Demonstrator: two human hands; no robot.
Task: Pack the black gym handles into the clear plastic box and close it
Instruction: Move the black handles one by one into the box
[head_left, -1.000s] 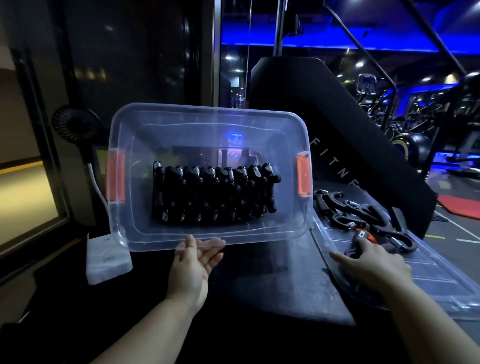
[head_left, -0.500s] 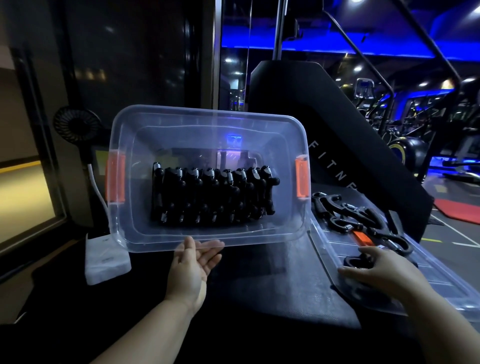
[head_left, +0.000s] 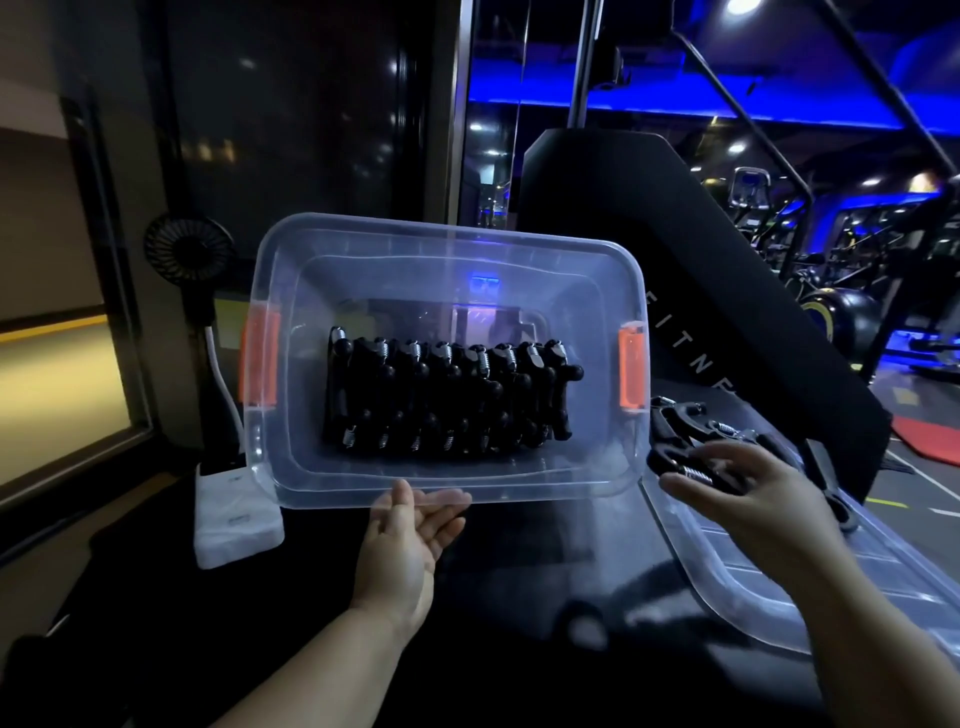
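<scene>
The clear plastic box (head_left: 291, 291) with orange latches is tilted up, its open side facing me. A tight row of black gym handles (head_left: 447, 400) with silver springs stands inside it. My left hand (head_left: 410, 535) holds the box's near rim from below, palm up. My right hand (head_left: 748, 493) is lifted to the right of the box and grips one black handle (head_left: 685, 467) with a spring. A few more loose black handles (head_left: 727, 428) lie behind that hand on the clear lid (head_left: 779, 587), which lies flat at the right.
A white power bank (head_left: 234, 519) with a white cable lies left of the box, below a small black fan (head_left: 188, 248). A black padded gym machine (head_left: 701, 291) rises behind. The surface is a dark mat; gym equipment fills the far right.
My right hand has risen from the lid with one black handle in it and moved left toward the box. The left hand and the box have stayed put.
</scene>
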